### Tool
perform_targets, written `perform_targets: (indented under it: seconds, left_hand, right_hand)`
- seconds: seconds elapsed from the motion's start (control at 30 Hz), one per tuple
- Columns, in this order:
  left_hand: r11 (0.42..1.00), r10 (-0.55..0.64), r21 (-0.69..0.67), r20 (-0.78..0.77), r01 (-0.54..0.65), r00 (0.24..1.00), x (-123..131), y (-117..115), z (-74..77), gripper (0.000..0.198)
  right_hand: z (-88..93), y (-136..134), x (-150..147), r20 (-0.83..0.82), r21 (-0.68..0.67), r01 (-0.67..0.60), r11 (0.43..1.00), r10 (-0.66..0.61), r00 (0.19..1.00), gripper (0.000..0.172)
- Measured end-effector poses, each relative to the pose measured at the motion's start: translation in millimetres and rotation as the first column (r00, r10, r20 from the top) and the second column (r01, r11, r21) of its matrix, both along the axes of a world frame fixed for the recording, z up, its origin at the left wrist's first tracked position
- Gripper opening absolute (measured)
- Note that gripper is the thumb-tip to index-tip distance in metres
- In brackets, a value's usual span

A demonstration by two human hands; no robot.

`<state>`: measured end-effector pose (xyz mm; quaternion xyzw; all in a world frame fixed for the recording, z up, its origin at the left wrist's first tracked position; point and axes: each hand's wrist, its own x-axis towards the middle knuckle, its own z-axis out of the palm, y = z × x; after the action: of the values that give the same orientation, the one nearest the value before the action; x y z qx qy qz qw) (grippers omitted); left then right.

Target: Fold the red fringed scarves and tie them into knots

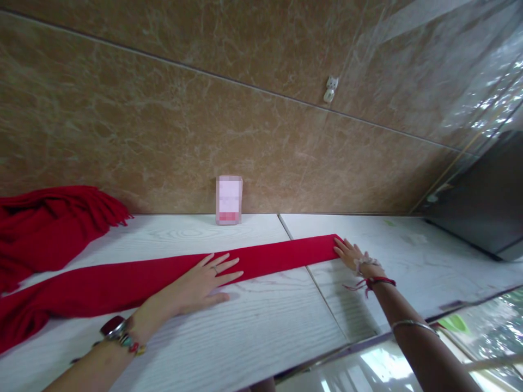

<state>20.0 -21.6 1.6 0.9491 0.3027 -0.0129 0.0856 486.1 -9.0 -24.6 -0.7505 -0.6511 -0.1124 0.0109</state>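
A long red scarf (122, 283) lies folded into a narrow strip across the white wood-grain table (253, 326). My left hand (204, 280) rests flat on the strip's middle, fingers spread and open. My right hand (351, 255) presses flat on the strip's right end, fingers stretched out. More of the red scarf (49, 223), with a fringe, is bunched at the far left of the table. Both wrists wear bracelets.
A small pink and white box (229, 200) stands upright against the brown marble wall (245, 125). A small white hook (330, 89) is fixed on the wall. A dark object (482, 201) sits at the right. The table's near edge runs below my arms.
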Motion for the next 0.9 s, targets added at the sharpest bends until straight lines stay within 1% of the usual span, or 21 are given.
perform_targets:
  seconds: [0.03,0.07,0.1,0.13,0.17,0.2,0.23,0.27,0.3,0.33,0.47,0.57,0.7,0.83,0.9]
  left_hand:
    - [1.0,0.0,-0.001,0.001,0.0,1.0,0,0,0.1,0.052]
    - [1.0,0.002,-0.002,0.001,-0.002,1.0,0,0,0.2,0.052]
    - [1.0,0.001,-0.002,0.005,-0.001,1.0,0,0,0.0,0.052]
    - [1.0,-0.002,0.0,0.014,0.002,1.0,0,0,-0.3,0.052]
    - [1.0,-0.009,0.008,0.029,0.009,1.0,-1,0,-0.9,0.051]
    - [1.0,-0.019,0.018,0.046,0.018,0.999,-1,1,-1.7,0.051]
    - [0.999,-0.029,0.03,0.062,0.027,0.998,-2,1,-2.7,0.05]
    - [0.998,-0.038,0.042,0.074,0.035,0.997,-2,2,-3.8,0.05]
    - [0.998,-0.046,0.053,0.081,0.042,0.996,-2,2,-4.6,0.05]
    - [0.997,-0.05,0.06,0.083,0.045,0.995,-3,2,-5.3,0.05]
    - [0.997,-0.038,0.062,0.06,0.035,0.997,-2,2,-4.4,0.049]
    - [0.998,-0.02,0.053,0.037,0.018,0.999,-1,1,-3.0,0.05]
    - [0.998,-0.007,0.068,0.055,0.003,0.998,-2,0,-3.7,0.049]
    - [0.998,0.012,0.067,0.051,-0.016,0.999,-3,-2,-2.5,0.05]
    - [0.998,0.025,0.048,0.037,-0.027,0.999,-2,-4,-0.1,0.051]
  right_hand:
    - [2.6,-1,3,-0.01,0.002,0.097,0.995,-0.097,0.995,0.045]
    - [5.3,-2,4,-0.021,0.013,0.149,0.989,-0.149,0.989,0.045]
    - [7.9,-2,2,-0.034,0.045,0.124,0.991,-0.122,0.992,0.044]
    - [10.0,-3,-1,-0.042,0.087,0.021,0.996,-0.017,0.999,0.043]
    - [11.7,-3,-7,-0.046,0.123,-0.123,0.985,0.13,0.99,0.042]
    - [12.6,-4,-14,-0.048,0.148,-0.272,0.951,0.282,0.958,0.04]
    - [12.8,-5,-22,-0.05,0.155,-0.397,0.904,0.409,0.911,0.038]
    - [12.4,-6,-30,-0.054,0.147,-0.486,0.862,0.497,0.866,0.037]
    - [11.7,-8,-38,-0.056,0.132,-0.537,0.833,0.547,0.835,0.035]
    - [11.0,-9,-45,-0.057,0.114,-0.563,0.819,0.571,0.819,0.033]
    - [11.1,-12,-60,-0.05,0.068,-0.601,0.797,0.604,0.795,0.033]
    - [13.5,-12,-61,-0.037,0.044,-0.604,0.796,0.605,0.795,0.036]
    - [13.2,-13,-59,-0.018,0.018,-0.585,0.811,0.586,0.81,0.04]
    - [13.1,-14,-57,-0.019,0.014,-0.577,0.817,0.577,0.817,0.04]
    - [15.7,-11,-62,-0.029,0.019,-0.584,0.811,0.584,0.811,0.037]
